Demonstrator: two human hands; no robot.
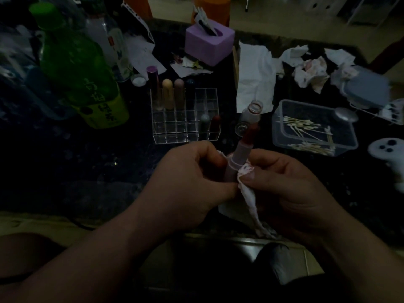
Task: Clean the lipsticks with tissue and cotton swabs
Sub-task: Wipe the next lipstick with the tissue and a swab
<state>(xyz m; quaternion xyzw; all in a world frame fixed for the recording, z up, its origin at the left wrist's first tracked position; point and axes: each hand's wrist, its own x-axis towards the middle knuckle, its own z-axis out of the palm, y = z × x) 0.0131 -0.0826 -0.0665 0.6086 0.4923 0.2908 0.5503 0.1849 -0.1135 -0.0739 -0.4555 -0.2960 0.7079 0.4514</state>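
My left hand (188,178) grips the lower body of an uncapped lipstick (241,150), whose dark red tip points up and away. My right hand (282,182) pinches a white tissue (249,193) against the lipstick's pale tube, thumb on top; the tissue's tail hangs down toward the table edge. Behind my hands stands a clear acrylic organiser (175,125) holding several capped lipsticks. A clear plastic tub of cotton swabs (312,127) sits to the right.
A green bottle (74,62) and clear bottles stand at the left. A purple tissue box (208,40) is at the back, a flat tissue (255,77) and crumpled stained tissues (310,71) lie behind the tub. A small open glass bottle (251,114) stands near the lipstick tip.
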